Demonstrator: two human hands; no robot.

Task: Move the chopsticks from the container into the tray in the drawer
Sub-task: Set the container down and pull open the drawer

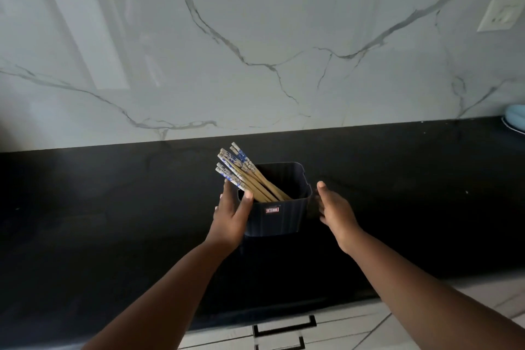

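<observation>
Both hands flank a ribbed dark container of bamboo chopsticks near the black counter's back edge: left hand touching, right hand wide open.

Only one label in view: small red-and-white sticker on front wall of dark ribbed container, just below rim. Printing on sticker too small and blurred to read. No other text, brand, number or sign legible anywhere.
</observation>
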